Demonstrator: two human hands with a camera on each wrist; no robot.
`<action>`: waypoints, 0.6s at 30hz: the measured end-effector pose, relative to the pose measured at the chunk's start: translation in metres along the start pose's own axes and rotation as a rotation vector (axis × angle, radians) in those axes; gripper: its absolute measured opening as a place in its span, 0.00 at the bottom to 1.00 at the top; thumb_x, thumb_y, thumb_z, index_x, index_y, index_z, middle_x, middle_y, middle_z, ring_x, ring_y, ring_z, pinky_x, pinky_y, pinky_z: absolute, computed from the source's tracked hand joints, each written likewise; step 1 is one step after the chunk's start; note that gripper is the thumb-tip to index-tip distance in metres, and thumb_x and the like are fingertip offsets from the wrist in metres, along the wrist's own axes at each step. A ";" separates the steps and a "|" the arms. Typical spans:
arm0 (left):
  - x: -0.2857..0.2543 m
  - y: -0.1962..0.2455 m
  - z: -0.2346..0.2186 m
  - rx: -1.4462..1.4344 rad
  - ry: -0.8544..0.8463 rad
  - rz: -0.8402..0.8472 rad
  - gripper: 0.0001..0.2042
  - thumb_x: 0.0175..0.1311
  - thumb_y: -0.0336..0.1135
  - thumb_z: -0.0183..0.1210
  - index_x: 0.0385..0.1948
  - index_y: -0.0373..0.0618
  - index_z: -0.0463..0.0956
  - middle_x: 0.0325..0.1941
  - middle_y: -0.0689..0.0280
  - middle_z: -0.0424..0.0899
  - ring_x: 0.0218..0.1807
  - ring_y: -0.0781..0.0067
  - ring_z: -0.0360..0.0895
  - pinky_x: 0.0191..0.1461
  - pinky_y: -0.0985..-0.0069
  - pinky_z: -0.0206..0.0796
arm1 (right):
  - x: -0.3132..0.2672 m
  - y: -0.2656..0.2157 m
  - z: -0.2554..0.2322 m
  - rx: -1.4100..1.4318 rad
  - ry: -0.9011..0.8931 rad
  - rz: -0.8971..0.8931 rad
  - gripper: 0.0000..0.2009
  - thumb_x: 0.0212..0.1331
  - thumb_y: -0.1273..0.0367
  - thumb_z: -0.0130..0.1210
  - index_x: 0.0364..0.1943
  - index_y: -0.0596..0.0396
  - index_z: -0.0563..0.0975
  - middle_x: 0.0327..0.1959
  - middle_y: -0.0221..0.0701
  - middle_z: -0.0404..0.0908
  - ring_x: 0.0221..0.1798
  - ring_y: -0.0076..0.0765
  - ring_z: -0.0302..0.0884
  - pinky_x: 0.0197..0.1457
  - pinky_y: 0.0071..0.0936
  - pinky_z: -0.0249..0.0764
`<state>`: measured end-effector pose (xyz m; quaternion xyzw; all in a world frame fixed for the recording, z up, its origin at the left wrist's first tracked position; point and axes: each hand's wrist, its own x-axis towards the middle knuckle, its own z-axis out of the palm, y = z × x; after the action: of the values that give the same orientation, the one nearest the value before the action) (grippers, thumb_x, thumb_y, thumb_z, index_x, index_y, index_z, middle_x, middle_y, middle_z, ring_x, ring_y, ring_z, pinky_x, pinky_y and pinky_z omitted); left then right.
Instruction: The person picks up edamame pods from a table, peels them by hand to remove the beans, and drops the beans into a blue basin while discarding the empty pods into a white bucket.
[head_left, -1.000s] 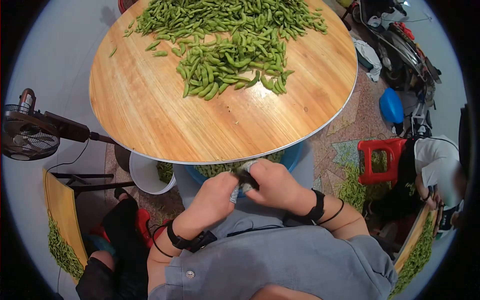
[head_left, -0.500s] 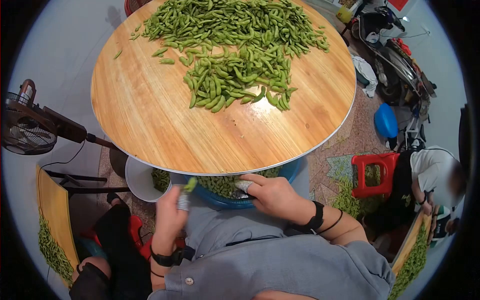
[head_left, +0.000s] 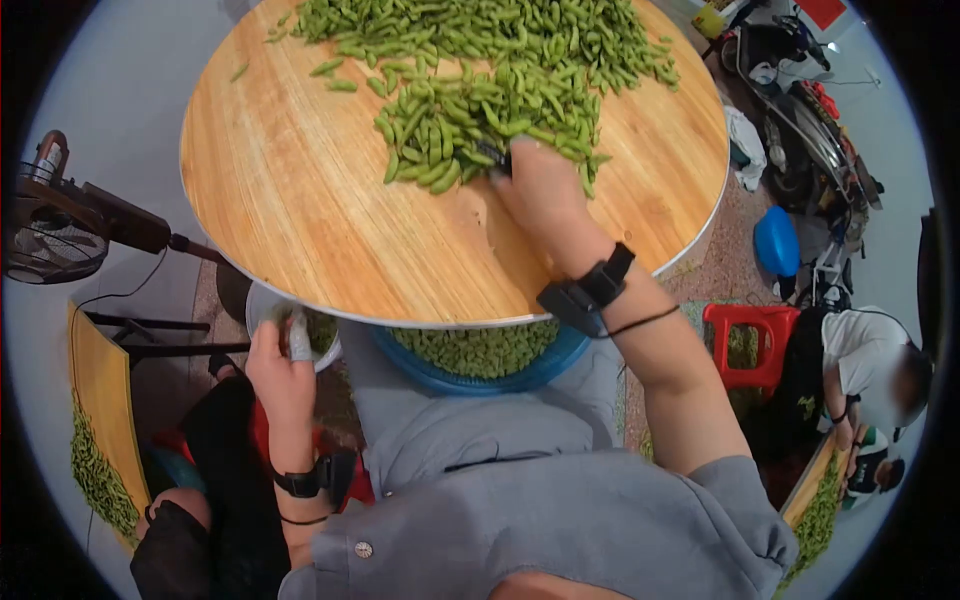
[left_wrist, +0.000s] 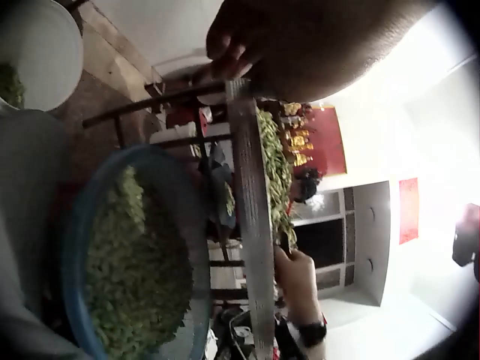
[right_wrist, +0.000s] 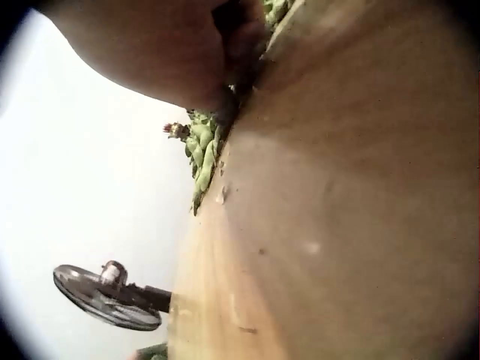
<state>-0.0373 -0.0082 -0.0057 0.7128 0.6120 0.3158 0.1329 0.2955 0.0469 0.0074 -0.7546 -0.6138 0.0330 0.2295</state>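
Note:
My right hand [head_left: 545,185] reaches over the round table to the near edge of a pile of green soybean pods [head_left: 450,120]. It grips a small dark tool [head_left: 490,153], whose kind I cannot tell. In the right wrist view this hand [right_wrist: 165,52] lies low over the wood beside the pods [right_wrist: 201,154]. My left hand [head_left: 280,365] hangs over a white bucket [head_left: 330,357] left of my lap, its thumb wrapped in a pale covering, fingers loosely bent with no pod showing. Shelled beans [head_left: 475,350] fill a blue basin [head_left: 400,372] on my lap.
The round wooden table [head_left: 300,220] overhangs the basin. A fan [head_left: 60,220] stands at left. At right are a red stool [head_left: 750,345], a blue tub [head_left: 776,240], a motor scooter [head_left: 815,140] and a seated person [head_left: 860,350]. Another person's dark-clothed leg [head_left: 215,440] is at lower left.
My right hand has gone from above the basin forward to the pods on the table. My left hand, which held a green pod half a second ago, has moved left over the white bucket.

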 end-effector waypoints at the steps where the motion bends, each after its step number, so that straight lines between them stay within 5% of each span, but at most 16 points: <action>1: -0.001 0.012 0.001 -0.017 0.035 0.103 0.13 0.55 0.24 0.52 0.43 0.38 0.74 0.35 0.55 0.79 0.38 0.54 0.78 0.42 0.68 0.69 | -0.001 0.000 -0.002 -0.027 0.010 -0.026 0.12 0.50 0.63 0.58 0.28 0.59 0.73 0.27 0.47 0.78 0.33 0.56 0.76 0.37 0.45 0.73; 9: 0.008 0.099 0.041 -0.437 -0.246 0.213 0.08 0.57 0.24 0.57 0.38 0.37 0.77 0.34 0.55 0.81 0.35 0.61 0.80 0.41 0.74 0.70 | -0.017 0.010 -0.005 0.005 0.071 -0.136 0.11 0.49 0.65 0.58 0.29 0.59 0.73 0.27 0.46 0.77 0.34 0.55 0.75 0.36 0.46 0.71; 18: 0.002 0.111 0.058 -0.600 -0.367 0.125 0.07 0.57 0.23 0.57 0.37 0.36 0.77 0.31 0.56 0.81 0.32 0.69 0.80 0.37 0.78 0.70 | -0.008 0.009 -0.003 -0.062 -0.002 -0.072 0.11 0.49 0.65 0.57 0.28 0.60 0.73 0.28 0.45 0.77 0.35 0.53 0.76 0.39 0.44 0.72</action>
<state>0.0860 -0.0189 0.0150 0.7228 0.4132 0.3559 0.4245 0.3030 0.0376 0.0051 -0.7388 -0.6414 0.0063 0.2067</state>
